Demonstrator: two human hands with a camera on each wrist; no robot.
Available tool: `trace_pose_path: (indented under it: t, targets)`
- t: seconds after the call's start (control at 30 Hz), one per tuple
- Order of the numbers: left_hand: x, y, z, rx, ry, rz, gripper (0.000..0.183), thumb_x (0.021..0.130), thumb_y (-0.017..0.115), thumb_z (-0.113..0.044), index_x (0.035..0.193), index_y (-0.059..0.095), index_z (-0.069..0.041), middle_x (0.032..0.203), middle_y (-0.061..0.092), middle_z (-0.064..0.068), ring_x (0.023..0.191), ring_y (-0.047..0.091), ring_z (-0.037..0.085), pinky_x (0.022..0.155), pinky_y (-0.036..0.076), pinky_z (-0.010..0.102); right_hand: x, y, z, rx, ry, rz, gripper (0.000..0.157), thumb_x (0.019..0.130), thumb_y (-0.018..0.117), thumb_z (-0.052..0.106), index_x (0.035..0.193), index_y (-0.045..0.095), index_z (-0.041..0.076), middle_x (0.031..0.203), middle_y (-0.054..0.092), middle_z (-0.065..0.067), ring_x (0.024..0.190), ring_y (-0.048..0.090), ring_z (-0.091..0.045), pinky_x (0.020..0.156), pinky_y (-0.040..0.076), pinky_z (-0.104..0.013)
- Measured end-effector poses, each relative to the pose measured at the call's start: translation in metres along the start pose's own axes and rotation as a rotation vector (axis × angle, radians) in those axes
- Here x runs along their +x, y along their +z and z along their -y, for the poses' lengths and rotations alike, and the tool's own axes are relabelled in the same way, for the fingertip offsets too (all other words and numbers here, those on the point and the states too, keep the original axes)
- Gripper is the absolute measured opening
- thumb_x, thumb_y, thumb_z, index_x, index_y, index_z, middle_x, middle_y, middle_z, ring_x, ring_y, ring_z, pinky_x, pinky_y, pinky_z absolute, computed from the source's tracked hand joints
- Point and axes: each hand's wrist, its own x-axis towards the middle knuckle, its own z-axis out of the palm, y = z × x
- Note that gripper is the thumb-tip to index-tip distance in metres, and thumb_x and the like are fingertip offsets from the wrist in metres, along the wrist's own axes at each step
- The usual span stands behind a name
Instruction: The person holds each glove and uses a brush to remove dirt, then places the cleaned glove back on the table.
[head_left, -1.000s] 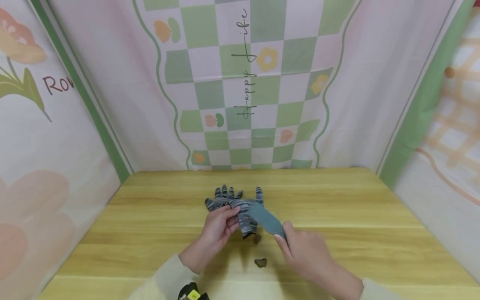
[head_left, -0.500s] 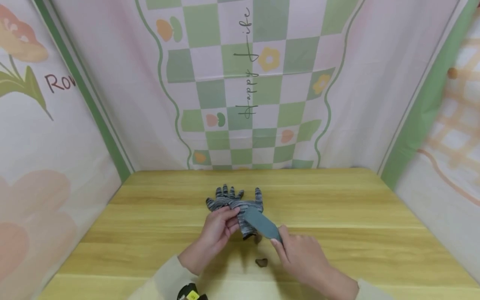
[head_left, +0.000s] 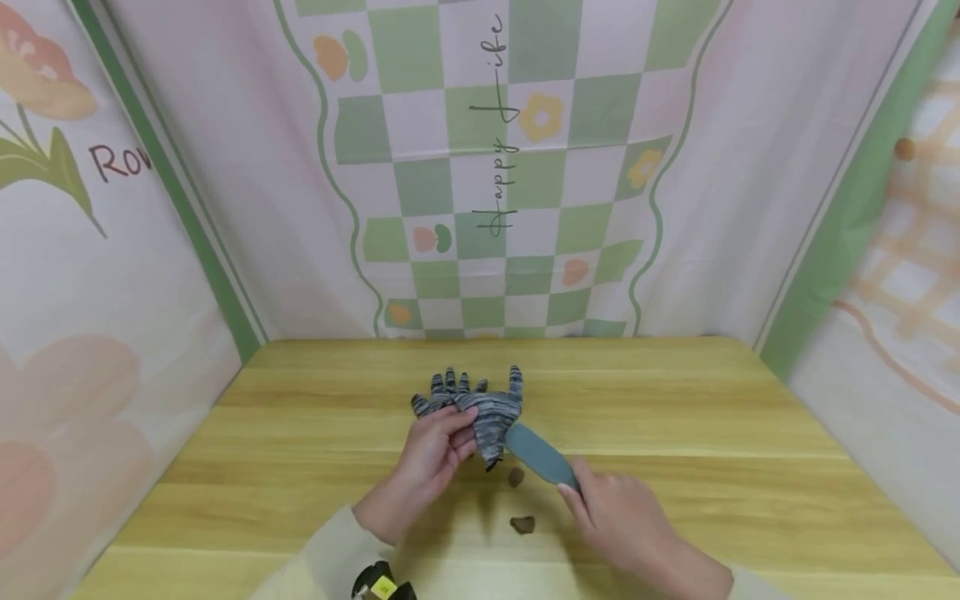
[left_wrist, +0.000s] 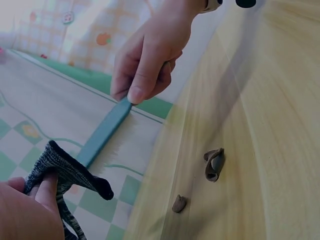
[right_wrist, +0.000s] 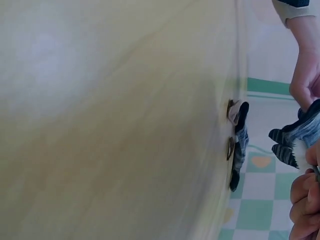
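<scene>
My left hand (head_left: pixel 431 454) pinches a grey-and-black striped knit glove (head_left: pixel 493 417), held up above the table; its dark-edged cuff (left_wrist: pixel 75 167) shows in the left wrist view. In my right hand (head_left: pixel 622 512) is a teal brush (head_left: pixel 543 456), gripped by its handle. White bristles (right_wrist: pixel 301 154) lie against or very near the glove in the right wrist view. A second striped glove (head_left: pixel 431 404) lies on the table behind my left hand, partly hidden by it.
Two brown curled pieces (head_left: pixel 522 525), of a kind I cannot tell, lie on the wooden table (head_left: pixel 675 417) in front of the gloves. Patterned cloth (head_left: pixel 480 192) hangs behind the table and at both sides. A black device with a yellow label (head_left: pixel 384 587) sits at my left wrist.
The brush has slid off the middle of the held glove, right and toward me, to the glove's edge. The glove has risen and turned slightly. The brown pieces have stayed put.
</scene>
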Motion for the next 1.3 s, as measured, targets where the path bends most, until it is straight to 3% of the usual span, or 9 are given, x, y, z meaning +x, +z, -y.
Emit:
trace_pose_path:
  t: [0.2, 0.37, 0.53, 0.8, 1.0, 1.17, 1.3]
  targets:
    - [0.0, 0.002, -0.001, 0.001, -0.01, 0.0, 0.02, 0.094, 0.057, 0.003, 0.075, 0.054, -0.005, 0.074, 0.064, 0.004, 0.068, 0.065, 0.011, 0.074, 0.058, 0.026, 0.0, -0.005, -0.008, -0.06, 0.055, 0.052, 0.017, 0.096, 0.061, 0.025, 0.09, 0.052, 0.012, 0.054, 0.035, 0.011, 0.042, 0.031, -0.004, 0.037, 0.029, -0.02]
    - [0.001, 0.002, 0.0, 0.017, -0.007, -0.004, 0.027, 0.094, 0.057, 0.002, 0.07, 0.048, -0.008, 0.069, 0.058, 0.001, 0.061, 0.058, 0.008, 0.067, 0.056, 0.022, 0.005, -0.012, -0.008, -0.043, 0.087, 0.0, 0.021, 0.097, 0.06, 0.024, 0.084, 0.046, 0.013, 0.054, 0.033, 0.009, 0.042, 0.03, -0.005, 0.036, 0.027, -0.021]
    - [0.002, 0.002, 0.003, 0.029, -0.019, -0.009, 0.028, 0.093, 0.057, 0.003, 0.068, 0.051, -0.008, 0.069, 0.061, 0.001, 0.063, 0.061, 0.009, 0.069, 0.057, 0.023, 0.014, -0.016, 0.0, 0.014, 0.103, -0.036, 0.023, 0.099, 0.056, 0.025, 0.084, 0.045, 0.013, 0.054, 0.034, 0.008, 0.042, 0.03, -0.005, 0.037, 0.027, -0.021]
    - [0.001, 0.007, 0.007, 0.037, -0.027, 0.009, 0.026, 0.094, 0.055, 0.005, 0.071, 0.053, -0.007, 0.072, 0.062, 0.002, 0.065, 0.063, 0.009, 0.076, 0.058, 0.027, 0.03, -0.015, 0.014, 0.102, 0.15, -0.098, 0.021, 0.1, 0.055, 0.026, 0.087, 0.049, 0.011, 0.055, 0.038, 0.007, 0.044, 0.035, -0.008, 0.038, 0.03, -0.025]
    - [-0.001, 0.009, 0.011, 0.035, -0.033, 0.022, 0.014, 0.092, 0.056, 0.006, 0.082, 0.059, -0.003, 0.075, 0.065, 0.002, 0.067, 0.065, 0.009, 0.076, 0.058, 0.028, 0.044, -0.011, 0.023, 0.135, 0.146, -0.146, 0.021, 0.099, 0.057, 0.024, 0.088, 0.051, 0.008, 0.054, 0.038, 0.007, 0.043, 0.035, -0.008, 0.038, 0.031, -0.025]
    - [-0.003, 0.012, 0.012, 0.034, -0.032, 0.02, 0.005, 0.092, 0.058, 0.006, 0.093, 0.061, 0.002, 0.078, 0.068, 0.004, 0.071, 0.068, 0.011, 0.077, 0.058, 0.028, 0.051, -0.008, 0.029, 0.176, 0.201, -0.118, 0.021, 0.099, 0.056, 0.024, 0.09, 0.051, 0.006, 0.057, 0.042, 0.004, 0.045, 0.039, -0.011, 0.039, 0.034, -0.027]
    - [-0.004, 0.013, 0.013, 0.037, -0.038, 0.027, 0.004, 0.092, 0.058, 0.005, 0.092, 0.061, 0.002, 0.077, 0.068, 0.004, 0.07, 0.067, 0.01, 0.075, 0.058, 0.027, 0.054, -0.004, 0.033, 0.213, 0.235, -0.072, 0.02, 0.1, 0.055, 0.024, 0.093, 0.051, 0.006, 0.06, 0.045, 0.002, 0.046, 0.041, -0.012, 0.04, 0.036, -0.027]
